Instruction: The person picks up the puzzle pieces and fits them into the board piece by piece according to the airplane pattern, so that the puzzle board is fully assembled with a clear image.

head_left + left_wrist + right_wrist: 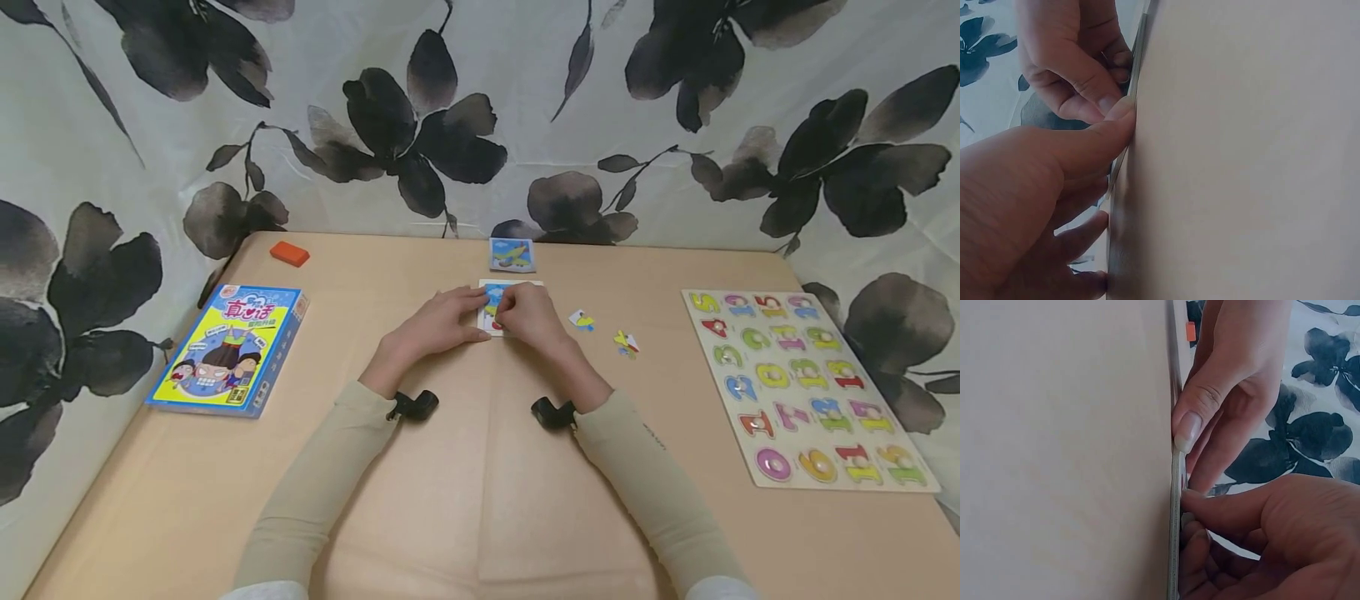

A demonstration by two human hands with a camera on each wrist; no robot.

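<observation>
A small picture puzzle in a white-edged tray lies flat near the table's back edge, mostly covered by both hands. My left hand rests on its left side with fingers extended; in the left wrist view the left thumb touches the near edge. Over the right half, the curled fingers of my right hand pinch at the surface; what seems a puzzle piece between them is hidden. In the right wrist view the right thumb meets the board. Two loose clusters of puzzle pieces lie to the right.
Behind the puzzle stands a small picture box or stack. A blue-and-yellow box lies left, with an orange block beyond it. On the right lies a white board of colourful number shapes. Floral cloth hangs behind the table.
</observation>
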